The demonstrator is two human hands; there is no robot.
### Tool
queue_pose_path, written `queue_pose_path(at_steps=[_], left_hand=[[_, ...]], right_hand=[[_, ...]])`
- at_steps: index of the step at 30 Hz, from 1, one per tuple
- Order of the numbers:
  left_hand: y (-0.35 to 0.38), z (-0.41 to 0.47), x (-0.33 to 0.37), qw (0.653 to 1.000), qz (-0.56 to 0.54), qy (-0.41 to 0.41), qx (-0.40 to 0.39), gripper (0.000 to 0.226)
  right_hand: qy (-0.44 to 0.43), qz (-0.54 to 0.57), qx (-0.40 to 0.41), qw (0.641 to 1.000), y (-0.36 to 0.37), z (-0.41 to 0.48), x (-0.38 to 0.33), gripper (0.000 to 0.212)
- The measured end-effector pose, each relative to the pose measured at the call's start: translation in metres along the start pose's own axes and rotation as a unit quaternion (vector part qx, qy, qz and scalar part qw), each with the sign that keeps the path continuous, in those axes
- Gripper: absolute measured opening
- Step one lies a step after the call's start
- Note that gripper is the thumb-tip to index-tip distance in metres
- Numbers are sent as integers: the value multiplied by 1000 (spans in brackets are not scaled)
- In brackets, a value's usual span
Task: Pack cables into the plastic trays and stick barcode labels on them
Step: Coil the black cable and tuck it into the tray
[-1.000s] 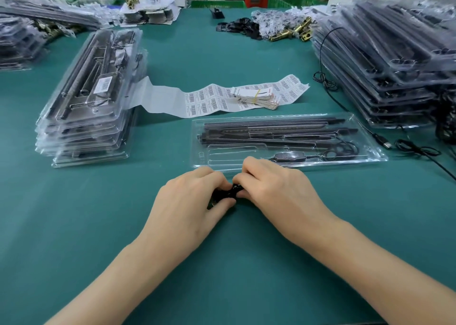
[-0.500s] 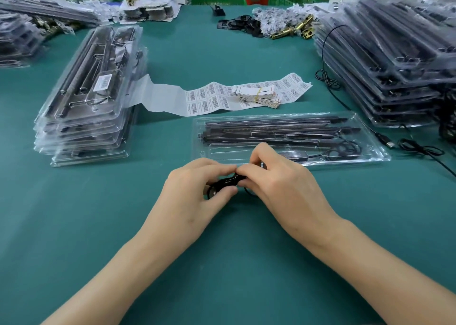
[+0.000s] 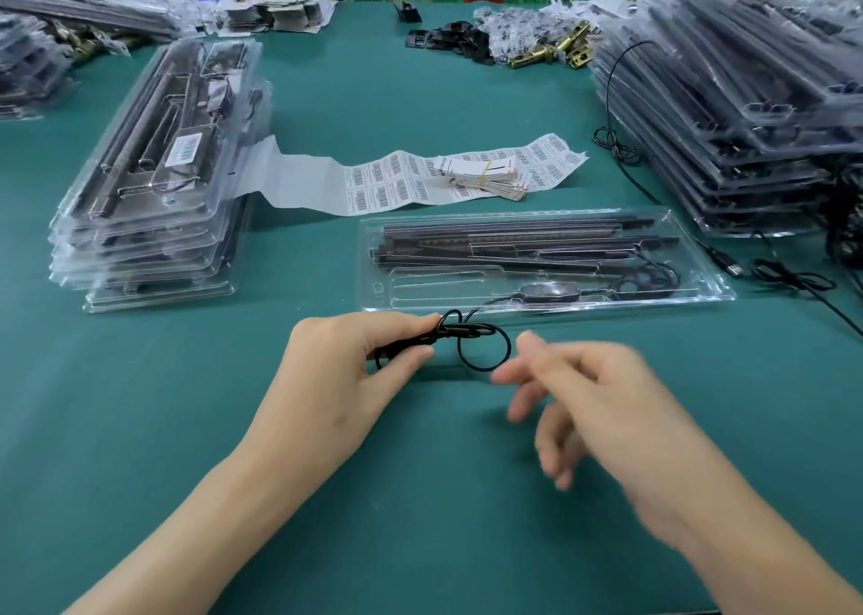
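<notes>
A clear plastic tray (image 3: 700, 283) lies in front of me, holding black rods and a black inline controller (image 3: 548, 291). My left hand (image 3: 345, 376) pinches a small coiled bundle of black cable (image 3: 460, 334) just before the tray's near edge; one loop hangs free to the right, and a lead runs from the bundle to the controller. My right hand (image 3: 588, 399) hovers blurred to the right of the loop, fingers spread and holding nothing. A strip of barcode labels (image 3: 397, 180) lies beyond the tray, with a banded wad of tags (image 3: 481, 175) on it.
A stack of packed trays (image 3: 154, 175) with a label on top stands at the left. A taller stack of trays (image 3: 747, 100) fills the right. Loose black cables with a USB plug (image 3: 733, 266) lie by the tray's right end. Brass and black parts (image 3: 513, 40) sit at the back.
My right hand has let go of the cable bundle and drawn back to the right with fingers spread. The left hand keeps hold, and one cable loop now hangs free.
</notes>
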State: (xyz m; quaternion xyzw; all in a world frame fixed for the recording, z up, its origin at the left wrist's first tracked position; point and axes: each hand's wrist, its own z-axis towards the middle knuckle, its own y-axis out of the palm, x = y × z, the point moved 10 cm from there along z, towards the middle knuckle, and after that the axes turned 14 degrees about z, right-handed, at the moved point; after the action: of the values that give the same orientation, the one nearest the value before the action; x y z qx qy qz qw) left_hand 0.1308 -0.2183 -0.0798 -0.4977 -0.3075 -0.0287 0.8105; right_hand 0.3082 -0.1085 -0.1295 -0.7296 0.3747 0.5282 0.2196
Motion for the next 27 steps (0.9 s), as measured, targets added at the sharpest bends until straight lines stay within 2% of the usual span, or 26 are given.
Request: queue_pose_path(at_steps=[1,3,7,14,19,27], left_hand=[[-2,-1,3,1000,4,8,7,29],[-6,-2,9,999,5,25,24,30],[-10,-6,15,999,-9,42,32,33],[-8,-8,25,996,8,84,13,38],[-11,1,29,991,72,116,0,20],[-9,1,44,971,115,210,22,14]], right_hand=[[55,41,-32,997,13,-4,14,38],[100,114,-60,987,35,-7,27,43],[77,214,-44,973,59,0,25,40],[45,261,31,964,69,7,28,30],[51,282,54,956,70,10,27,28],[57,318,84,943,69,13,24,30]])
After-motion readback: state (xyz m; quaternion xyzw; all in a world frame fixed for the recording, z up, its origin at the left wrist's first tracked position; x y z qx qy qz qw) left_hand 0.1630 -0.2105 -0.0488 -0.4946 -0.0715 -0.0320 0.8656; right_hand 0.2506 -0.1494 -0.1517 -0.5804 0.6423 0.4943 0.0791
